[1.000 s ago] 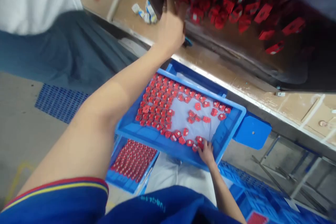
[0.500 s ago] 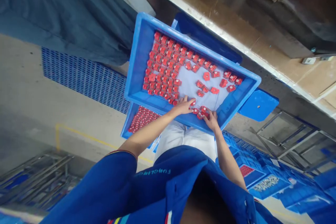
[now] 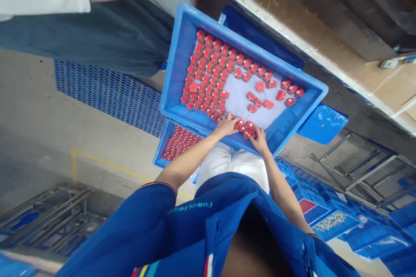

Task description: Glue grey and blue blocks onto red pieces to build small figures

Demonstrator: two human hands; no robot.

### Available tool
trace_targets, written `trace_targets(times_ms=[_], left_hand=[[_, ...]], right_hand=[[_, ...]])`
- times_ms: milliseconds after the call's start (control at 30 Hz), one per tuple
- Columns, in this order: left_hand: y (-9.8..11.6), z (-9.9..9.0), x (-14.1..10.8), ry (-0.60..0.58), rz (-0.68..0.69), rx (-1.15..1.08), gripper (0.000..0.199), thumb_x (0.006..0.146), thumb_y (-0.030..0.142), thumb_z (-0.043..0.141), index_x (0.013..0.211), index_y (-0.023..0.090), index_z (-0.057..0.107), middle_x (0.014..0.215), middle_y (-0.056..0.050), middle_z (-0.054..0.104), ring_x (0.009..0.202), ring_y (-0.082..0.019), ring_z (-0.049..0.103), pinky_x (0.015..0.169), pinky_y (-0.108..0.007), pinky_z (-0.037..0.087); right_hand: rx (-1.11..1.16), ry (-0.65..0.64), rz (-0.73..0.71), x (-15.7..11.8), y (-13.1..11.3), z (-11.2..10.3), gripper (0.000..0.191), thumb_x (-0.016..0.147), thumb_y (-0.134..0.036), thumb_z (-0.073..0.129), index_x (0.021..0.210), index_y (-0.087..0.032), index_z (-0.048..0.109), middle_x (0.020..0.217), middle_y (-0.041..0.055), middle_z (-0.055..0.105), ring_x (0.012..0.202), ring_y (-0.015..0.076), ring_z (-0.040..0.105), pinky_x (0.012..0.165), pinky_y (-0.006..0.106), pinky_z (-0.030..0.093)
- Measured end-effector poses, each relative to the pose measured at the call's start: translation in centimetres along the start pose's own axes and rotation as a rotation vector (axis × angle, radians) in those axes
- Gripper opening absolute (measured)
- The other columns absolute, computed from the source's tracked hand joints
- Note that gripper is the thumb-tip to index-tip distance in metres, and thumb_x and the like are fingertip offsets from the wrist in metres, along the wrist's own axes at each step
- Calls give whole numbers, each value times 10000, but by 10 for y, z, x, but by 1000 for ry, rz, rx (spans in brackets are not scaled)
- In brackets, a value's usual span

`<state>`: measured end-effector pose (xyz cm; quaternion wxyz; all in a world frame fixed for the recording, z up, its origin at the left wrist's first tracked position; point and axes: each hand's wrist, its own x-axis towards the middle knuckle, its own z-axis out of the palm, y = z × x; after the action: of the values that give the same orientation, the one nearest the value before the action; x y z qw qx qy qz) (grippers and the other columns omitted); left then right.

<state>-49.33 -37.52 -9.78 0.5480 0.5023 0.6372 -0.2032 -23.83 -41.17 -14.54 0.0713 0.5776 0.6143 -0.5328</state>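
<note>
A blue plastic crate (image 3: 294,135) holds many small red blocks (image 3: 215,57), standing in close rows on a pale liner at its left side and scattered more loosely to the right. At the crate's near wall, my left hand (image 3: 226,125) has its curled fingers on the left end of a short cluster of red blocks (image 3: 246,127). My right hand (image 3: 259,140) grips the right end of that cluster, thumb and fingers bent around it. The fingers partly hide the blocks they touch.
Below the crate's left side sits another blue crate (image 3: 158,156) of red parts. A co-worker's dark-clothed leg (image 3: 130,34) is close at upper left. A workbench (image 3: 312,39) runs along the upper right; a blue stool (image 3: 323,124) and stacked crates (image 3: 367,238) stand at right.
The red blocks between my hands are now closer together, and my right hand has shifted slightly left. The co-worker's arm and white sleeve have come into view at upper left.
</note>
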Motion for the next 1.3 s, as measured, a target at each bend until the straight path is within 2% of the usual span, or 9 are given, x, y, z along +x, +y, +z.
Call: trace_targets(times_ms=[133, 300, 467, 600, 767, 900, 1000, 1133, 1300], left_hand=[[-8, -9, 8, -37, -2, -47, 767, 929, 469, 760, 1642, 423, 482, 1679, -157, 362, 1462, -498, 562, 1213, -629, 451], [-20, -13, 19, -58, 23, -129, 829, 861, 454, 811, 1627, 361, 510, 1669, -167, 405, 1473, -493, 566, 1238, -611, 436], [-21, 3, 21, -63, 103, -319, 792, 868, 421, 796, 1604, 291, 532, 1505, -137, 608, 1351, -377, 670, 1227, -494, 475], [-17, 20, 23, -35, 155, -538, 696, 894, 414, 768, 1542, 236, 587, 1444, -125, 684, 1372, -335, 644, 1212, -425, 499], [-12, 27, 36, -91, 205, -846, 604, 909, 494, 771, 1412, 171, 684, 1363, -97, 767, 1309, -293, 677, 1157, -376, 541], [-15, 28, 42, -207, 178, -1046, 717, 794, 597, 884, 1343, 157, 746, 1254, -99, 817, 1198, -299, 727, 1030, -372, 600], [-18, 30, 44, -300, 122, -1158, 811, 715, 591, 950, 1376, 171, 741, 1174, -101, 835, 1047, -271, 765, 864, -333, 621], [-14, 34, 43, -363, 20, -1277, 793, 734, 519, 964, 1414, 192, 722, 1031, -83, 839, 867, -207, 762, 747, -287, 603], [8, 41, 33, -346, -71, -1399, 707, 778, 423, 949, 1412, 203, 725, 1020, -79, 841, 848, -186, 764, 755, -264, 617]], right_hand=[[-4, -14, 25, 6, -3, 4, 772, 943, -545, 700, 1614, -229, 485, 1407, 148, 570, 1366, 349, 525, 1235, 553, 389], [16, -28, 49, 9, -7, 7, 800, 865, -536, 805, 1576, -293, 531, 1344, 106, 583, 1342, 346, 556, 1219, 557, 405], [101, -23, 24, 12, -6, 5, 756, 847, -521, 831, 1512, -257, 588, 1330, 115, 645, 1280, 325, 604, 1197, 544, 446], [171, 2, 14, 13, -2, 5, 769, 831, -561, 845, 1480, -226, 603, 1315, 134, 692, 1229, 321, 641, 1172, 539, 483], [260, 64, 32, 11, -2, 10, 872, 783, -625, 864, 1493, -218, 564, 1457, 166, 655, 1380, 359, 601, 1217, 582, 466], [337, 94, 39, 7, -4, 11, 891, 773, -640, 862, 1489, -205, 559, 1521, 176, 622, 1432, 342, 582, 1255, 556, 454], [388, 123, 51, 6, -8, 15, 872, 810, -623, 833, 1510, -199, 534, 1541, 184, 605, 1411, 313, 606, 1241, 514, 482], [439, 175, 79, 6, -19, 23, 887, 823, -608, 817, 1542, -201, 492, 1567, 188, 589, 1443, 312, 591, 1243, 515, 488], [473, 251, 120, 2, -37, 21, 799, 824, -554, 810, 1488, -181, 568, 1541, 190, 631, 1436, 333, 606, 1271, 527, 461]])
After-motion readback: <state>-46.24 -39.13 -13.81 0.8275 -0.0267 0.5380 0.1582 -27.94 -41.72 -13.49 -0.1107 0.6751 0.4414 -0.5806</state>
